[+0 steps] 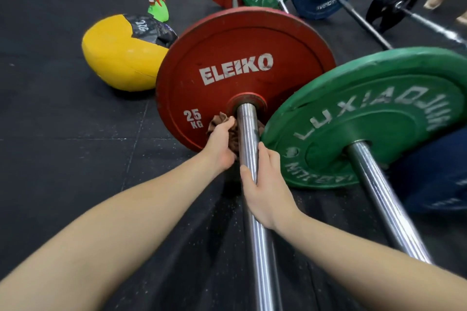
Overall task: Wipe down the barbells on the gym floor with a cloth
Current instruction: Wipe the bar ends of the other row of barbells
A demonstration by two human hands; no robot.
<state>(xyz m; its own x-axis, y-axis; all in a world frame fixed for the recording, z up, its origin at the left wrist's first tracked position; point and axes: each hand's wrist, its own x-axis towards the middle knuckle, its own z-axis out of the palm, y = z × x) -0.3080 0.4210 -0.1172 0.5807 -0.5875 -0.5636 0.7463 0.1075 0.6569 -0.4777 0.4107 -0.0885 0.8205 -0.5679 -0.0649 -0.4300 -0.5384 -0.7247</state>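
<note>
Gripping barbell (249, 134) (running away toward red plate (240, 70)), right hand (265, 184), left hand (222, 144) fingers clutching cloth (233, 139).

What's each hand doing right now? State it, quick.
Left hand: closed on the brown cloth, against the bar.
Right hand: gripping the bar, no cloth.

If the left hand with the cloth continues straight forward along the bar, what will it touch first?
Most likely the red plate. The left hand, closed on the brown cloth, points along the bar toward the plate's face near the hub, with nothing visible between, though depth is uncertain.
</note>
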